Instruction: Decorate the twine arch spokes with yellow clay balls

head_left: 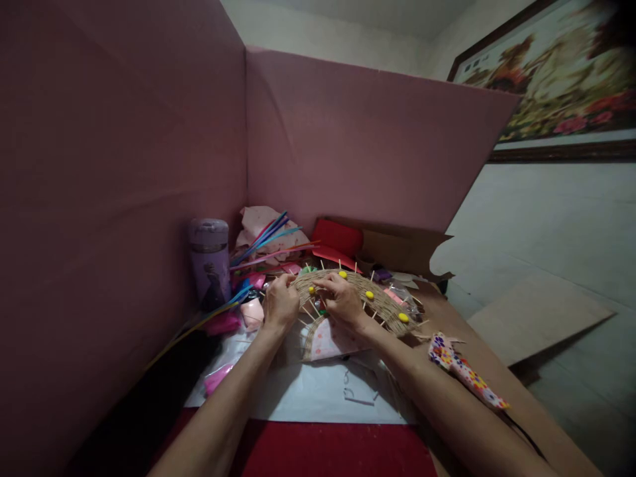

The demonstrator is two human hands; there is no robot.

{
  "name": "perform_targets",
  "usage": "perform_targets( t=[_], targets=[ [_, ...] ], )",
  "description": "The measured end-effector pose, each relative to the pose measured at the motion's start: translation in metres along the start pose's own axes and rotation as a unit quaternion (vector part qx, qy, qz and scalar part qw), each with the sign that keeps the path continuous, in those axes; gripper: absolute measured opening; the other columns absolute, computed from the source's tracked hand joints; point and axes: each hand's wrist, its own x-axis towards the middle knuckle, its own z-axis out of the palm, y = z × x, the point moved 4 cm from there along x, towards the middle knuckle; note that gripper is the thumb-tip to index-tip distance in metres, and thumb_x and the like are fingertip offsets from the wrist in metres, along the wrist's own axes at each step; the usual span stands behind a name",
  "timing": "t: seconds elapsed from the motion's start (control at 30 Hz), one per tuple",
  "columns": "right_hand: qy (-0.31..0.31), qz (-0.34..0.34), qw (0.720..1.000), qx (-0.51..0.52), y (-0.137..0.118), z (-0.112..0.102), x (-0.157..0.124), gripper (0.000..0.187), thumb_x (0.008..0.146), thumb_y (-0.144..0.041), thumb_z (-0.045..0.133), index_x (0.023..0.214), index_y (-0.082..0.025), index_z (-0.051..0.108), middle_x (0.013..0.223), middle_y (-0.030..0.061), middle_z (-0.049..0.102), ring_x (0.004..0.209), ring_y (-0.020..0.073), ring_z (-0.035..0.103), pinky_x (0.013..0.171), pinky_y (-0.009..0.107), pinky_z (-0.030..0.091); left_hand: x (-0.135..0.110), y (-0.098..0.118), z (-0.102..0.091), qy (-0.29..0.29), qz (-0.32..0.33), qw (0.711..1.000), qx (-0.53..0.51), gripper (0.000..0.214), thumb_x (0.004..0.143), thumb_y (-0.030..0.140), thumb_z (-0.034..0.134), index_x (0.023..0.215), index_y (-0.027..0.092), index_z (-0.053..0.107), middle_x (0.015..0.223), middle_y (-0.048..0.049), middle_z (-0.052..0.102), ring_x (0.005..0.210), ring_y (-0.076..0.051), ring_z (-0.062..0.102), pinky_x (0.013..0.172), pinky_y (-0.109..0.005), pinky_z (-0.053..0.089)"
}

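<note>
A woven arch of tan twine [387, 308] with thin sticks poking out of both edges stands in front of me. Several yellow discs [369, 295] sit along its face. My left hand [281, 303] is closed round the arch's left end, thumb and fingers bent. Over the arch's left part, my right hand [344, 301] is curled, its index fingertip at a smaller yellow disc [312, 290]. The thumb side of that hand is partly hidden. Below the arch lies a white fabric piece with pink dots [330, 341], edged with twine.
A purple tumbler [209, 265] stands at the left, beside coloured pipe cleaners [268, 232] and pink packets [218, 379]. White plastic sheeting [298, 397] covers a red surface [322, 450]. To the right lie flowered fabric [467, 374] and cardboard [497, 404]. Pink panels [358, 139] rise behind.
</note>
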Motion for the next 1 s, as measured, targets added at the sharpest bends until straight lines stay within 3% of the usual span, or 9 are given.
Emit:
perform_targets(
  t=[0.27,0.53,0.7,0.8,0.9,0.93,1.0],
  targets=[
    [-0.076,-0.049,0.982,-0.167,-0.010,-0.001,-0.010,0.036,0.076,-0.013,0.059,0.108,-0.027,0.065,0.095,0.0035,0.060,0.083,0.0173,0.053,0.063,0.025,0.036,0.011,-0.005,0.004,-0.063,-0.005,0.998,0.004,0.023,0.076,0.021,0.051,0.094,0.021,0.066,0.096,-0.0079,0.071,0.090,-0.022,0.064,0.076,-0.029,0.046],
    [-0.117,-0.071,0.962,-0.238,-0.014,0.002,-0.012,0.042,0.079,-0.014,0.056,0.119,-0.025,0.058,0.096,0.0064,0.058,0.085,0.0182,0.050,0.062,0.025,0.034,0.012,-0.005,0.001,-0.040,0.012,0.999,-0.028,0.022,0.075,0.021,0.051,0.090,0.020,0.067,0.089,-0.0062,0.071,0.082,-0.020,0.064,0.069,-0.027,0.045],
    [-0.130,-0.072,0.960,-0.237,-0.016,0.000,-0.011,0.035,0.081,-0.016,0.054,0.113,-0.025,0.061,0.096,0.0072,0.059,0.083,0.0186,0.050,0.061,0.025,0.035,0.011,-0.005,0.001,-0.031,0.013,0.999,-0.034,0.022,0.075,0.021,0.051,0.090,0.021,0.067,0.087,-0.0057,0.071,0.080,-0.019,0.064,0.068,-0.027,0.045],
    [-0.095,-0.042,0.981,-0.162,-0.016,-0.007,-0.011,0.034,0.080,-0.014,0.053,0.111,-0.024,0.062,0.095,0.0072,0.061,0.084,0.0188,0.053,0.066,0.027,0.039,0.011,-0.004,0.000,-0.024,0.013,0.999,-0.023,0.022,0.075,0.022,0.051,0.089,0.021,0.068,0.088,-0.0057,0.071,0.083,-0.020,0.064,0.071,-0.028,0.045],
    [-0.008,0.084,0.996,0.035,-0.008,-0.014,-0.013,0.026,0.084,-0.017,0.046,0.105,-0.020,0.062,0.088,0.0069,0.064,0.082,0.0182,0.058,0.072,0.029,0.044,0.009,-0.001,-0.001,-0.019,0.017,1.000,-0.009,0.022,0.076,0.022,0.050,0.088,0.020,0.068,0.090,-0.0059,0.071,0.084,-0.021,0.064,0.072,-0.029,0.044],
    [0.009,0.154,0.980,0.126,-0.003,-0.012,-0.014,0.021,0.085,-0.019,0.045,0.100,-0.018,0.060,0.083,0.0061,0.064,0.078,0.0176,0.060,0.070,0.030,0.046,0.009,-0.001,-0.002,-0.020,0.017,1.000,-0.007,0.022,0.076,0.021,0.050,0.088,0.020,0.068,0.090,-0.0060,0.071,0.084,-0.021,0.064,0.072,-0.029,0.044],
    [0.008,0.277,0.920,0.278,0.004,-0.002,-0.018,0.013,0.086,-0.022,0.044,0.091,-0.017,0.055,0.072,0.0036,0.063,0.067,0.0159,0.062,0.062,0.029,0.049,0.008,0.000,-0.002,-0.019,0.018,1.000,-0.006,0.022,0.076,0.021,0.049,0.088,0.020,0.068,0.091,-0.0061,0.071,0.085,-0.021,0.064,0.072,-0.029,0.044]
  ],
)
